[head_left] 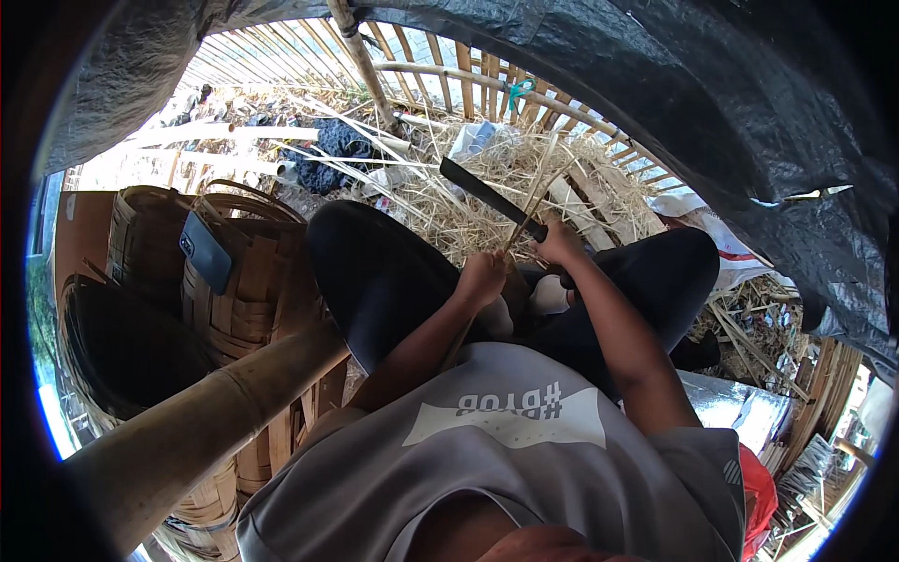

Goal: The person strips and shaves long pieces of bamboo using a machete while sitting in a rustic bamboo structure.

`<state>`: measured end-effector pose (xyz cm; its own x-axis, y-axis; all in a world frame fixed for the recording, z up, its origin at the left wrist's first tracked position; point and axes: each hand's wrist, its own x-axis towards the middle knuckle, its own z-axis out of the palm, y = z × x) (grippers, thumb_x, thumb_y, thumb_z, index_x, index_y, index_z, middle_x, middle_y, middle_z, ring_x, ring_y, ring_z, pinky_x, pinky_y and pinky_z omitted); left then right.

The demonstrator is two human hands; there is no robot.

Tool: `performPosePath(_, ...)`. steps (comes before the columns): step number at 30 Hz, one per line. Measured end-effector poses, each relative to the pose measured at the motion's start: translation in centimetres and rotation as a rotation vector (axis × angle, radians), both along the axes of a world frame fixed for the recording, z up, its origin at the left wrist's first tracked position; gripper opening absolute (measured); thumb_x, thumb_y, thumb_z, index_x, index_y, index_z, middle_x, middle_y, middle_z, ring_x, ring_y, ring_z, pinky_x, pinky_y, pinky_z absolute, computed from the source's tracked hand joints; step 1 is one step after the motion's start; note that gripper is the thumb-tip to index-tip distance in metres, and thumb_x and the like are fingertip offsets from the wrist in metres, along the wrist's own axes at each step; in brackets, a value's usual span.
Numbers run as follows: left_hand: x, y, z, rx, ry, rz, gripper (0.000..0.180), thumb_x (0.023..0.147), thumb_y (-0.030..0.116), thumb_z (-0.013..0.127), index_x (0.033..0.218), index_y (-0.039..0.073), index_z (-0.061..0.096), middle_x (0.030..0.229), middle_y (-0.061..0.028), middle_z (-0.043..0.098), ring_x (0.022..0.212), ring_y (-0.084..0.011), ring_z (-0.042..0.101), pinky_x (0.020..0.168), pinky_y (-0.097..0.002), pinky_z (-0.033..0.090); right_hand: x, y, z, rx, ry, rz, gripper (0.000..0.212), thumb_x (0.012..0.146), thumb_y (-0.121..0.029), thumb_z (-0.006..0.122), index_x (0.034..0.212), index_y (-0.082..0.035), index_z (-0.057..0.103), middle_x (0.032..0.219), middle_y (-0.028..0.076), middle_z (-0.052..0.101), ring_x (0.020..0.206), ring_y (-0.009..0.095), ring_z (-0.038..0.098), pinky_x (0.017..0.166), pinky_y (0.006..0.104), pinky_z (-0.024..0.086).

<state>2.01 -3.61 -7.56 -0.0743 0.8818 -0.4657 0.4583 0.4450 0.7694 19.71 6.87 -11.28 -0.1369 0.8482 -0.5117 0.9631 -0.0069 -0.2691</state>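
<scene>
1. Black, long and straight, the knife slants across the upper centre of the frame, the fingers of the right hand clamped round its near end.
2. Fingers of the left hand close on a thin tan strip that rises past the knife at upper centre; I cannot tell whether they touch.
3. If the knife slips along the strip, it could cut the left hand, held so near.
4. Uneven fibres or a twisted knife could make the strip split crookedly or snap.
5. Dry, tangled straw, upper centre, could snag it.
6. At left, a flat phone leaning on flat-banded woven baskets could slide if bumped.
</scene>
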Motion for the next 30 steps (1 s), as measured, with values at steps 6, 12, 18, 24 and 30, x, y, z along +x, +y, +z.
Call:
performPosePath(6, -0.4, -0.8, -4.0, 0.183, 0.381, -0.374, 0.048, 0.104, 0.028, 0.034, 0.081, -0.003, 0.064, 0.064, -0.0199, 0.061, 0.056, -0.0375, 0.061, 0.056, -0.0450, 0.050, -2.2, -0.1, 1.0, 0.185, 0.011, -0.069, 0.041, 0.072, -0.033, 0.067, 0.105, -0.008, 0.069, 0.097, 0.021, 0.070, 0.097, 0.035, 0.067, 0.086, 0.0421, 0.053)
performPosePath(12, 0.0, -0.1, -0.6, -0.156, 0.092, -0.121, 0.045, 0.103, 0.028, 0.038, 0.086, -0.003, 0.065, 0.066, -0.0178, 0.064, 0.058, -0.0366, 0.062, 0.055, -0.0467, 0.049, -1.6, -0.1, 1.5, 0.001, 0.247, -0.226, 0.082, 0.085, -0.073, 0.039, 0.087, 0.002, 0.072, 0.093, 0.029, 0.068, 0.094, 0.044, 0.065, 0.084, 0.0500, 0.050)
performPosePath(18, -0.1, 0.4, 0.2, -0.029, -0.017, -0.104, 0.051, 0.103, 0.030, 0.037, 0.070, -0.004, 0.059, 0.053, -0.0162, 0.056, 0.051, -0.0327, 0.061, 0.051, -0.0439, 0.047, -2.9, -1.1, 0.7, 0.161, 0.209, -0.346, 0.082, 0.091, -0.067, 0.036, 0.083, 0.008, 0.069, 0.085, 0.033, 0.065, 0.087, 0.046, 0.066, 0.081, 0.0519, 0.051)
performPosePath(24, -0.4, -0.5, -3.3, 0.158, 0.136, -0.232, 0.037, 0.101, 0.023, 0.039, 0.087, -0.004, 0.060, 0.059, -0.0166, 0.060, 0.055, -0.0320, 0.063, 0.052, -0.0424, 0.050, -4.3, -2.0, 5.9, 0.075, 0.095, -0.078, 0.073, 0.091, -0.065, 0.040, 0.085, 0.001, 0.070, 0.085, 0.026, 0.069, 0.089, 0.042, 0.067, 0.082, 0.0502, 0.051)
performPosePath(30, 0.1, 0.7, -1.4, -0.089, 0.045, -0.233, 0.026, 0.096, 0.015, 0.042, 0.099, -0.004, 0.060, 0.062, -0.0162, 0.062, 0.053, -0.0308, 0.064, 0.049, -0.0419, 0.050, -3.3, -1.3, 3.1, 0.010, 0.173, -0.291, 0.072, 0.093, -0.063, 0.036, 0.094, 0.002, 0.068, 0.096, 0.029, 0.067, 0.098, 0.043, 0.065, 0.086, 0.0516, 0.049)
